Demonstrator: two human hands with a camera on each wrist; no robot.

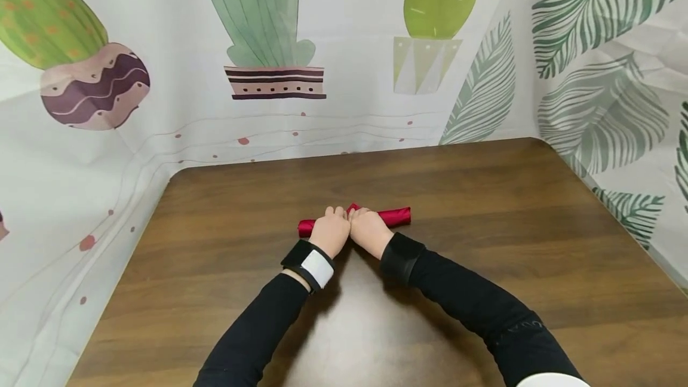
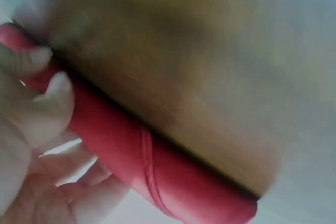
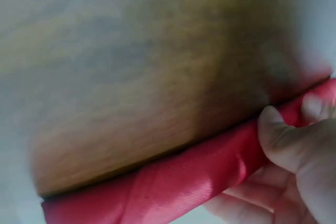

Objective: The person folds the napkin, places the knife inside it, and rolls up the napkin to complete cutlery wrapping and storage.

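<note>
A shiny red cloth, rolled into a tube (image 1: 395, 217), lies crosswise on the wooden table. Near its middle, my left hand (image 1: 330, 233) grips the roll, and my right hand (image 1: 369, 232) grips it close beside the left. Both ends of the roll stick out past the hands, and a small pointed bit of cloth shows between them. In the left wrist view, the thumb presses the near side of the red roll (image 2: 115, 140), with a slanting fold line along it. The right wrist view shows the thumb on the roll (image 3: 173, 182) and fingers curled around its other side.
The brown wooden table (image 1: 242, 196) has rounded far corners. Behind it hangs a white curtain (image 1: 355, 106) printed with cacti and leaves. A white round edge (image 1: 552, 380) shows at the bottom right, by the right sleeve.
</note>
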